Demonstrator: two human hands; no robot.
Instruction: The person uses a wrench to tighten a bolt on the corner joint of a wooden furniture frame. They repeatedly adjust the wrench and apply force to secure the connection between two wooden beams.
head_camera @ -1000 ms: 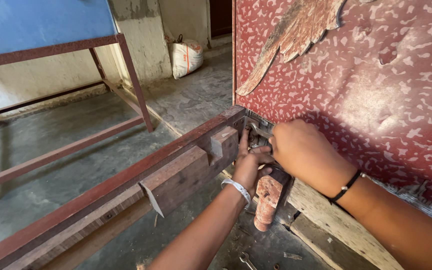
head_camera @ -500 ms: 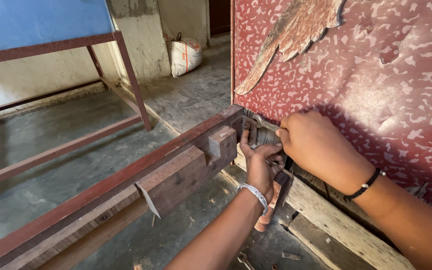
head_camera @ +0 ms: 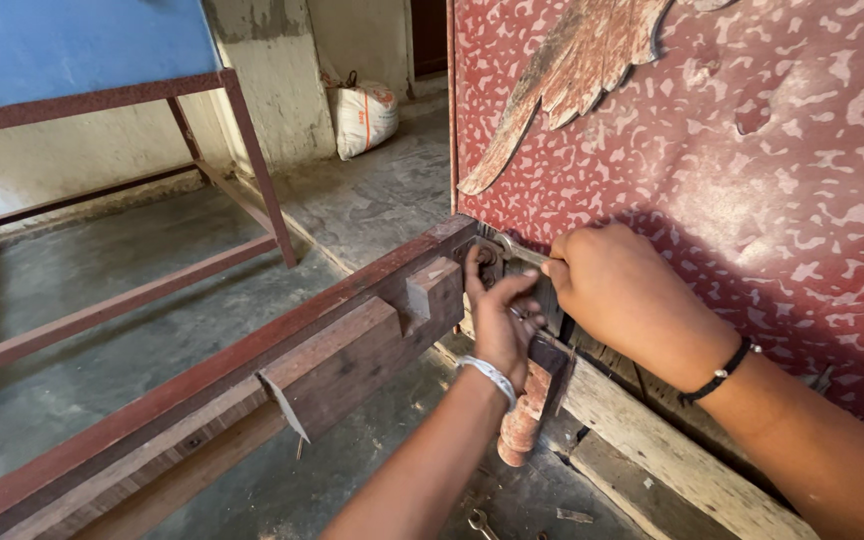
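My right hand (head_camera: 617, 290), with a black band on its wrist, is closed on a thin metal spanner (head_camera: 515, 250) whose head sits at the corner joint. That joint is where a reddish wooden side rail (head_camera: 352, 350) meets a red speckled panel (head_camera: 752, 180). My left hand (head_camera: 500, 322), wearing a silver bracelet, reaches up from below. Its thumb and fingers pinch the dark metal fitting (head_camera: 485, 257) at the rail's end. A turned wooden leg (head_camera: 522, 420) stands just under both hands.
A carved wooden wing (head_camera: 562, 90) decorates the panel. Rough planks (head_camera: 652, 440) lie under the panel, and a small spanner (head_camera: 479, 522) lies on the concrete floor. A blue-topped table with a red metal frame (head_camera: 252, 150) stands at the left, and a white sack (head_camera: 365, 115) leans by the far wall.
Both hands stay at the joint. The right hand has shifted slightly with the spanner, and the left hand's fingers have re-set around the fitting.
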